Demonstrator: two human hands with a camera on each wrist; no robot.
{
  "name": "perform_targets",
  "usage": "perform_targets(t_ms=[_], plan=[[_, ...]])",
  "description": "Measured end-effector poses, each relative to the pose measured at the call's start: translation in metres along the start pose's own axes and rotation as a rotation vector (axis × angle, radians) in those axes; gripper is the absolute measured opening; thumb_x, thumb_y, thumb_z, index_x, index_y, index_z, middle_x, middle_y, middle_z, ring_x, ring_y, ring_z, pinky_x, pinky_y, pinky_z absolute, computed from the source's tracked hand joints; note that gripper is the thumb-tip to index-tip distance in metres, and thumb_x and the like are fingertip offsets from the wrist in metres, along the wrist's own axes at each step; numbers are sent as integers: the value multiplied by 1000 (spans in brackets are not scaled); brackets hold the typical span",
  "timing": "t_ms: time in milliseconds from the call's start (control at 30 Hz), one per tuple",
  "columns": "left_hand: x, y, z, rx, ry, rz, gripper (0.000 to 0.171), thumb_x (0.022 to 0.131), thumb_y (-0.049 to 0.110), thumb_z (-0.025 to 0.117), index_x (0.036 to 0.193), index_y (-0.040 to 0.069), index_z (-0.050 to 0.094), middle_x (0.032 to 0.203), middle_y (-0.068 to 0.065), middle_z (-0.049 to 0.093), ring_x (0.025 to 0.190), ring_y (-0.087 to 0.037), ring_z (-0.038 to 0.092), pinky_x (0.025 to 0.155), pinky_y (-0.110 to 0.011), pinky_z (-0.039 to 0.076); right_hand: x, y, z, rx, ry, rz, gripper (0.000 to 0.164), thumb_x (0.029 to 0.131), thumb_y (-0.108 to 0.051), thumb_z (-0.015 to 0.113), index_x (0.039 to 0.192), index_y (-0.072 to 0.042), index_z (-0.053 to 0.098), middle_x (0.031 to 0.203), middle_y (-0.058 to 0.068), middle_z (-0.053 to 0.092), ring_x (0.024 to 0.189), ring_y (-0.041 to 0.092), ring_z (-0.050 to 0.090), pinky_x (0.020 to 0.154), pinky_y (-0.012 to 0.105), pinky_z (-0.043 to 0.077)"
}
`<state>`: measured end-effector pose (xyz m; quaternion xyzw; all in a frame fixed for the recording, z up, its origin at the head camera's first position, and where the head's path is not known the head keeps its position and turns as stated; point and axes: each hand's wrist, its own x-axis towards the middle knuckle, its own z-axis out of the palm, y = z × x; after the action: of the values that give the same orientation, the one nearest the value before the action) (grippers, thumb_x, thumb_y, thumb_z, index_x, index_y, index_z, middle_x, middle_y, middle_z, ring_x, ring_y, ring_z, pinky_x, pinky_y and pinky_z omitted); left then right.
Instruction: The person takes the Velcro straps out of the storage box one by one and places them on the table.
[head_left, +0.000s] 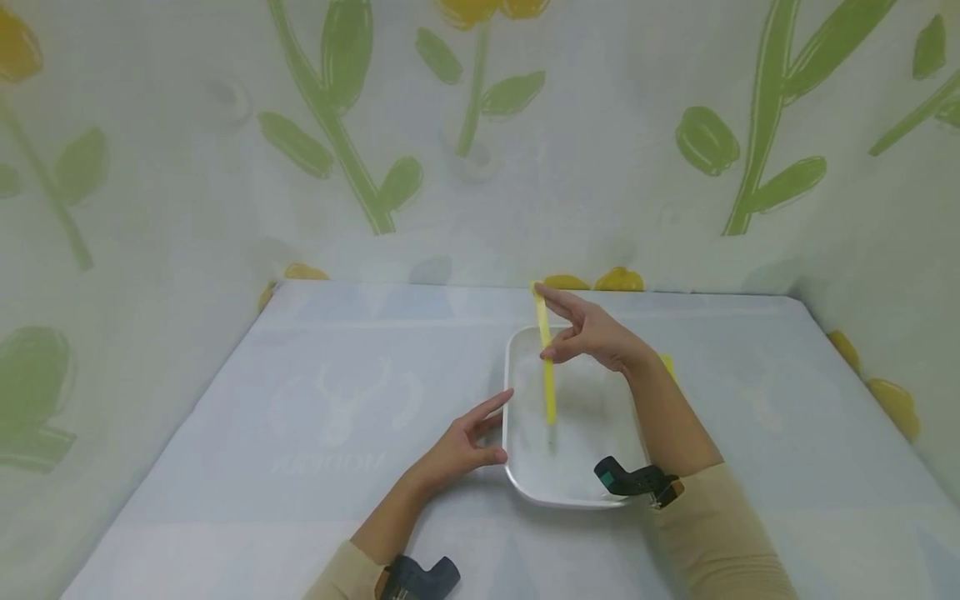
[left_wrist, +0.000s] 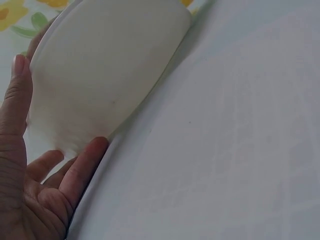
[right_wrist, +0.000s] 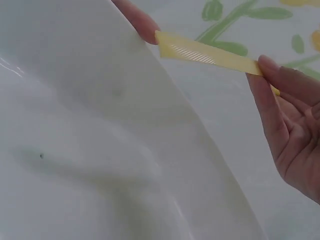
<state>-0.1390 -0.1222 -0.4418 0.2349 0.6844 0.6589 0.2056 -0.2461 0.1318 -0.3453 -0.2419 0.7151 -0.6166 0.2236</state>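
A white rectangular tray (head_left: 577, 502) with a raised rim lies on the table. My left hand (head_left: 465, 446) is at its left side, index fingertip at the rim and thumb low against the outer wall; the left wrist view shows these fingers (left_wrist: 82, 165) along the tray's wall. Above the tray my right hand (head_left: 596, 333) pinches a long, thin yellow strip (head_left: 550, 392) between thumb and fingers. Fine slanted lines mark the yellow strip (right_wrist: 195, 53) near its wider end in the right wrist view. Its lower end hangs over the tray's inside.
Behind my right forearm shows a small yellow piece (head_left: 668, 364), mostly hidden. The table (head_left: 360, 392) has a pale cover with faint printing. A wall (head_left: 600, 192) with painted green stems and leaves stands at its back edge.
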Motion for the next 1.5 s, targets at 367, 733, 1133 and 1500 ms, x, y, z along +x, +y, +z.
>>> perform_targets(t_ms=[367, 733, 1133, 1500], plan=[[1, 0, 0, 5, 15, -8, 89, 75, 43, 75, 149, 22, 31, 158, 1, 19, 140, -32, 28, 91, -34, 51, -12, -14, -16, -65, 0, -6, 94, 79, -3, 73, 153, -19, 17, 159, 5, 9, 79, 23, 70, 83, 30, 54], [0, -1, 0, 17, 15, 16, 90, 72, 49, 75, 148, 26, 33, 157, 3, 21, 140, -31, 30, 91, -34, 51, -34, -20, -32, -87, 86, 17, 93, 80, -1, 72, 152, -26, 18, 160, 4, 8, 79, 19, 69, 84, 28, 53], [0, -1, 2, 6, 16, 9, 93, 70, 52, 74, 148, 23, 32, 157, 1, 20, 139, -33, 30, 91, -34, 51, -55, -21, -46, -100, 120, -35, 95, 81, 3, 70, 153, -27, 15, 160, 2, 5, 76, 16, 68, 83, 27, 54], [0, -1, 3, 10, 17, 0, 99, 71, 52, 74, 150, 14, 28, 158, -3, 18, 140, -34, 29, 92, -35, 50, -75, -15, -58, -155, 148, 6, 93, 82, 2, 70, 153, -22, 14, 160, 7, 5, 76, 18, 68, 79, 27, 55]])
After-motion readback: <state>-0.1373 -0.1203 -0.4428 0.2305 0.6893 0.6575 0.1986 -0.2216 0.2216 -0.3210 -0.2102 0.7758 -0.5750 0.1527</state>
